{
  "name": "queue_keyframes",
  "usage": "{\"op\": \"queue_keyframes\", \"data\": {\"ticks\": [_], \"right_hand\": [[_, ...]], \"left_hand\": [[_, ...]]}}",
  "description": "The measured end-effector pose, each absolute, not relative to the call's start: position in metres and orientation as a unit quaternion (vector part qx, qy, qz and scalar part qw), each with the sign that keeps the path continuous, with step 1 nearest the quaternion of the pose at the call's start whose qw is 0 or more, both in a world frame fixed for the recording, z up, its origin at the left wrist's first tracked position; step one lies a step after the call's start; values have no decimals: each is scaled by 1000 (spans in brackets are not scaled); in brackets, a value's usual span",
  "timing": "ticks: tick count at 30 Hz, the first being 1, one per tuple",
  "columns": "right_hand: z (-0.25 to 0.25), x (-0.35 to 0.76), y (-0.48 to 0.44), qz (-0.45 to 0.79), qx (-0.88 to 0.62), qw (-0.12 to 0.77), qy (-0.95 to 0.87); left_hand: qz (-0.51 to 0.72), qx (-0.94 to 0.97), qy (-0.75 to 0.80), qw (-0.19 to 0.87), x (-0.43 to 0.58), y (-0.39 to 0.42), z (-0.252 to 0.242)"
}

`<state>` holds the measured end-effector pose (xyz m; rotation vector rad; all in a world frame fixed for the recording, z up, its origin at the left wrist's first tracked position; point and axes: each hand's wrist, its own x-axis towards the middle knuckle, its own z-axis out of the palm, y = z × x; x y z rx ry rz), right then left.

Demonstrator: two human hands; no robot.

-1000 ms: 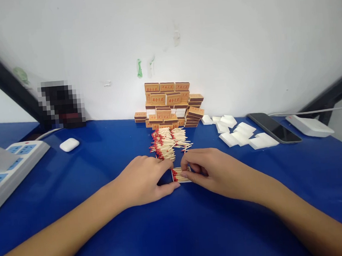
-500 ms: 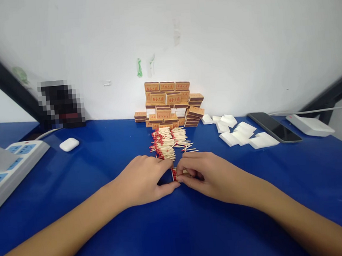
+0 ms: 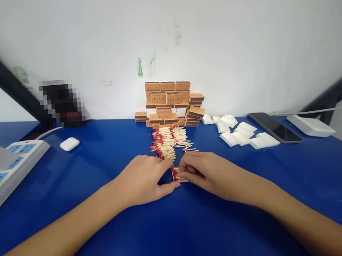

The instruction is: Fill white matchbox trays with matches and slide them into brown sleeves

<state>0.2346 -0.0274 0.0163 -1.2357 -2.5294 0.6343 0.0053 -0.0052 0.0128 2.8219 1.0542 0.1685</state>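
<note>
Plenty of blue here on the bench [image 3: 167, 231], a broad run of it between the two forearms, reaching right down to the front edge at the bottom of the view! The far side is tighter: the loose matches [image 3: 164, 142] lie just beyond the fingers, the stacked matchboxes [image 3: 165, 99] right behind them, backed up near the wall [image 3: 227, 52]. Out to the right, white trays [image 3: 241, 132] lie scattered beside the phone [image 3: 273, 127]; away left, well apart from the knuckles, the white case [image 3: 69, 144] and the power strip [image 3: 26, 175]. And in the middle, the small matchbox tray [image 3: 173, 176], lying flat with red-tipped matches inside! The left hand [image 3: 147, 179] comes in low, palm down, thumb at the near side and forefinger at the far corner, holding the tray's left end between them. The right hand [image 3: 205, 172] arches over the other end, hiding it, fingers curled, thumb and forefinger narrow above the matches; whether a match is pinched there, you cannot tell
</note>
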Motion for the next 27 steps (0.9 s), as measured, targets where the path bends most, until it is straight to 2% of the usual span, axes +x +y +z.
{"op": "queue_keyframes", "data": {"ticks": [7, 27], "right_hand": [[20, 234, -29, 224, -427, 96, -871], [23, 238, -29, 202, -432, 93, -874]], "left_hand": [[48, 933, 352, 61, 6, -5, 13], [40, 932, 355, 62, 5, -5, 14]]}}
